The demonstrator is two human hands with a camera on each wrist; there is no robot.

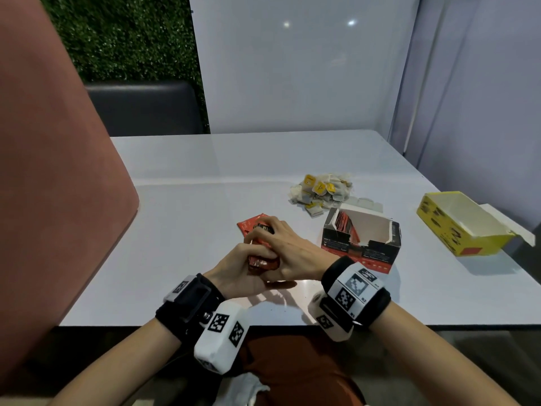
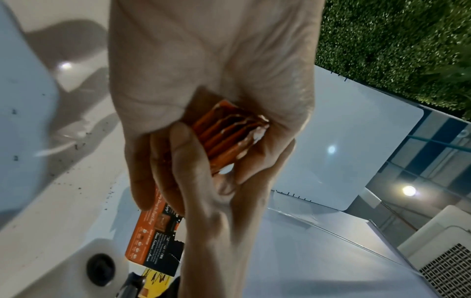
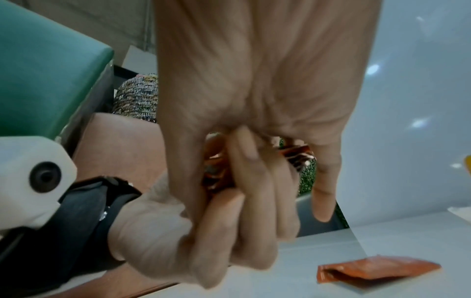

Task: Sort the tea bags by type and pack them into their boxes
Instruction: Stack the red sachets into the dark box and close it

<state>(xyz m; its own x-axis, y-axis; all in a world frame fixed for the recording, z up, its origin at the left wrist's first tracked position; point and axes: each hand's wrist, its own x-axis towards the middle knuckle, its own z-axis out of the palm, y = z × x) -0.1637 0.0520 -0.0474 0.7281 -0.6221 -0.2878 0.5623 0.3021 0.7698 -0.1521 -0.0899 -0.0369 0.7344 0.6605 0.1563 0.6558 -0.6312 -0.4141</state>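
Both hands are wrapped round one small stack of orange tea packets (image 1: pixel 262 260), held just above the white table (image 1: pixel 190 230) near its front edge. The left hand (image 1: pixel 238 272) curls its fingers (image 2: pixel 183 153) up under the stack, and the left wrist view shows the packet edges fanned out between palm and thumb. The right hand (image 1: pixel 288 253) lies over the top, fingers (image 3: pixel 251 181) bent down around the packets and overlapping the left fingers, so the stack is clamped from both sides. In the right wrist view the right little finger sticks out straighter than the others.

Working outward with the black-and-orange box (image 1: pixel 361 240) as the marker: the held stack is to the left of it, close but not touching. One loose orange packet (image 1: pixel 251 224) lies flat on the table left of that box, just beyond the hands and partly hidden by the right fingertips. The box itself stands open with a torn top, and orange packets (image 1: pixel 347 225) stand on edge against its left inner wall. Behind the box, close to its far side, sits a heap of pale tea bags with yellow tags (image 1: pixel 322 190). To the right of the box, well apart, a yellow box (image 1: pixel 439 227) lies open, its white inside showing and its flap turned out to the right.
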